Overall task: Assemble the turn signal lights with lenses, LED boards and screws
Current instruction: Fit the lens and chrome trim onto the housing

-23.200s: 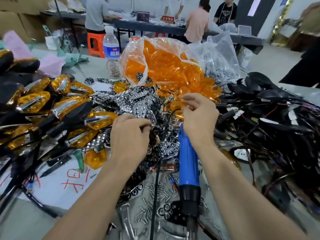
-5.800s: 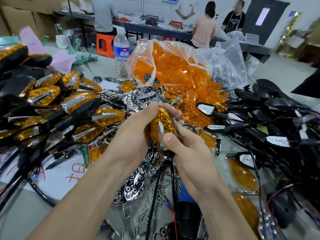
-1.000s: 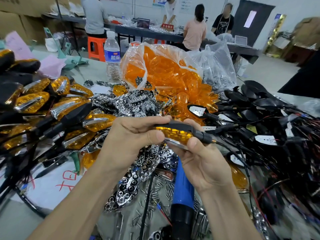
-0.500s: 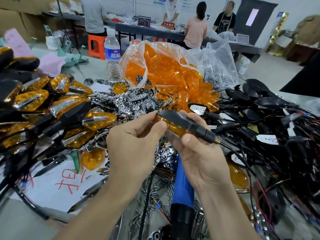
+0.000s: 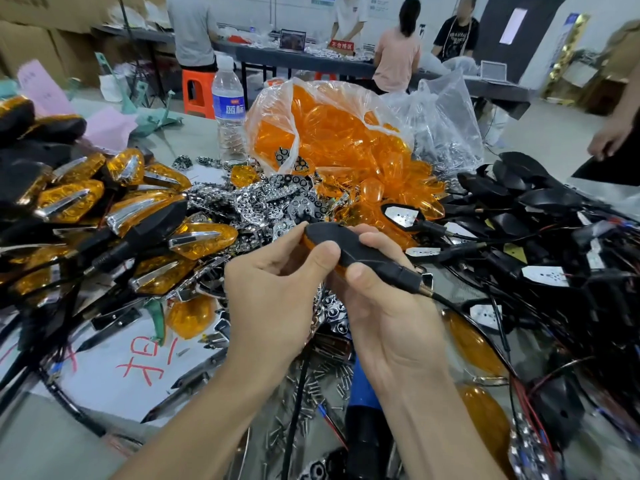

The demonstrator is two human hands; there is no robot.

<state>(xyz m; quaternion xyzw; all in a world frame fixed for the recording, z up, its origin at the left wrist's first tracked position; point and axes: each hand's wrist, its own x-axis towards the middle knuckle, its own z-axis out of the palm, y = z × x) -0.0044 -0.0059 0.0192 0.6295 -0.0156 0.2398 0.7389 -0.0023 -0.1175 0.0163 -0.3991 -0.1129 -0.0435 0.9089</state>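
Both hands hold one turn signal light [image 5: 349, 245] above the table's middle. Its black housing back faces up, and only a thin amber edge of the lens shows underneath. My left hand [image 5: 277, 292] pinches the rounded end with the thumb on top. My right hand [image 5: 384, 306] cradles the stem end, thumb pressed on the black neck, from which a black wire runs right. Loose screws [image 5: 311, 382] lie scattered below my hands. A blue electric screwdriver [image 5: 363, 410] lies between my forearms.
Finished amber lights [image 5: 114, 209] are piled at the left. Chrome reflector pieces [image 5: 270, 202] and a bag of amber lenses [image 5: 332, 133] lie behind my hands. Black housings with wires [image 5: 540, 237] fill the right. A water bottle [image 5: 228, 112] stands at the back; people work beyond.
The light has been rolled over in my hands: a second ago its amber lens faced me, now the black back is up. My hands stay in nearly the same place.
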